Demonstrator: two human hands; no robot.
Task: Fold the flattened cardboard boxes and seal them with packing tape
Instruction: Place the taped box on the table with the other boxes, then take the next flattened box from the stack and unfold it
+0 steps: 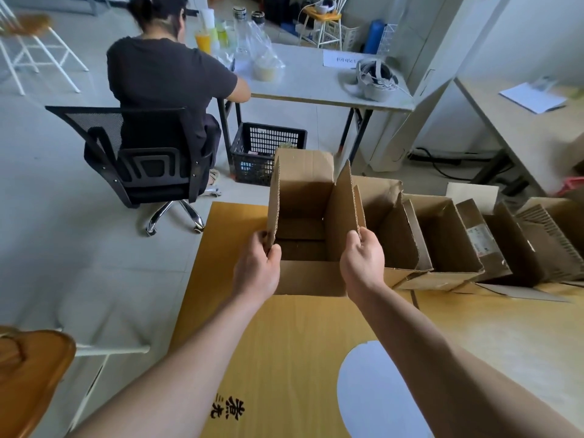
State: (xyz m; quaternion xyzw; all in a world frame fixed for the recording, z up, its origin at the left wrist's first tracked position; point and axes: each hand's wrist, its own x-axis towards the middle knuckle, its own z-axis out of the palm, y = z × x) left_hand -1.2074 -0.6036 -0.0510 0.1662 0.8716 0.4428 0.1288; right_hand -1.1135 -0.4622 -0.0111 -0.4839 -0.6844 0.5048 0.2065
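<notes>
My two forearms come in from 6 o'clock over a yellow printed sheet (284, 343) that covers the counter. At 12 o'clock from them stands the box (303, 191), opened into shape with its mouth toward me. My left hand (257, 270) pinches the near corner of the left flap, with the fingers (261, 238) curled around the edge. My right hand (363, 260) holds the right flap in the same way. Both flaps stand upright, so I judge the top is not yet folded.

Inside, the bottom flaps seem to lie flat, but I cannot tell whether tape holds them. I see no tape roll anywhere.

At 3 o'clock of this box a row of other boxes (442, 235) stands open, also not closed on top. I think the forming is well advanced and most of the sealing remains.
</notes>
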